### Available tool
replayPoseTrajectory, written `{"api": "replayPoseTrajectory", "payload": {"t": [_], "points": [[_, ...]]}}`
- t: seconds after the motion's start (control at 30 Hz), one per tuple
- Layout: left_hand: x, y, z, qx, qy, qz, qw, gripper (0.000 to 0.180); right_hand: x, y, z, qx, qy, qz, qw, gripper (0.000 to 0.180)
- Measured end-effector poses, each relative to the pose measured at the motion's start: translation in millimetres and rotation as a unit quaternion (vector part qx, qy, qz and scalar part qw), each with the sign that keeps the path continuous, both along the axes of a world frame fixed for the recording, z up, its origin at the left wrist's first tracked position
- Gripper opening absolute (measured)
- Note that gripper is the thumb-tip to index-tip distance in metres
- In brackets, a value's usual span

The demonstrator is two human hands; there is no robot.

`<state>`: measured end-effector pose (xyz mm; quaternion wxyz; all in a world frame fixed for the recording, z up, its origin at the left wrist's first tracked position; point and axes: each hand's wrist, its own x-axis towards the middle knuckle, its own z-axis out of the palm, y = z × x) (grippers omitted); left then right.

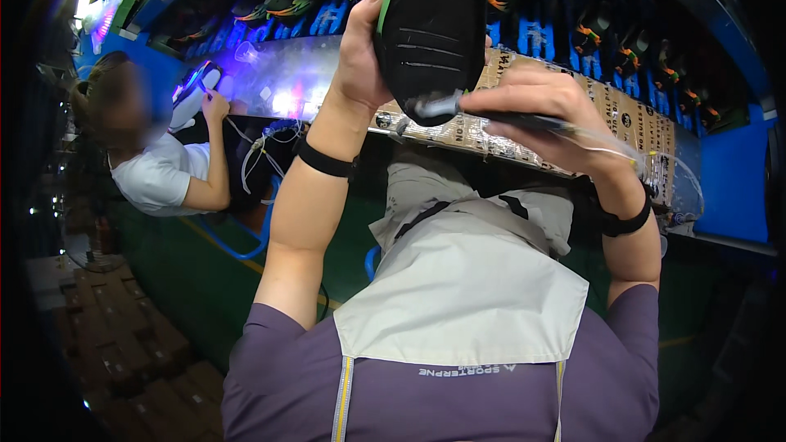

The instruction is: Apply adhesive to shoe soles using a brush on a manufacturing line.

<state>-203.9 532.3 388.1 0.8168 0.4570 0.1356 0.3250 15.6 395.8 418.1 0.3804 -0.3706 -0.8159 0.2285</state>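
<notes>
A black shoe (pixel 430 41) with a green edge is held up in front of me, its flat dark underside marked with a few thin lines. My left hand (pixel 360 61) is wrapped round its left side. Smeared by motion, my right hand (pixel 544 110) grips a brush (pixel 446 105) with a pale tip and a dark handle. That tip touches the lower end of the shoe. A thin clear tube (pixel 610 146) runs back along my right wrist. The fingers of my left hand behind the shoe are hidden.
Beyond my hands is a bench covered with printed brown tape (pixel 626 115). Racks of shoes on blue supports (pixel 536 37) line the back. At left, another person (pixel 168 168) handles a white-soled shoe (pixel 190 102) near a bright violet light (pixel 286 102). Brown cartons (pixel 123 327) lie lower left.
</notes>
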Motion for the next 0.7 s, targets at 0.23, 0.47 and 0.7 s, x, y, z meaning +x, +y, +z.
{"api": "replayPoseTrajectory", "payload": {"t": [0.23, 0.47, 0.7], "points": [[3.0, 21.9, -1.3, -0.044, -0.100, -0.088, 0.990, 0.056, 2.9, 3.6, 3.2, 0.033, -0.053, 0.038, 0.997, 0.034], [-0.2, 28.9, -4.5, -0.032, 0.004, -0.089, 0.995, 0.041, 2.2, 4.0, 1.8, -0.028, -0.055, 0.117, 0.991, 0.029], [11.0, 2.5, -9.4, -0.063, -0.049, -0.027, 0.996, 0.065, -15.8, 1.5, -17.6, -0.059, 0.126, -0.111, 0.984, 0.026]]}}
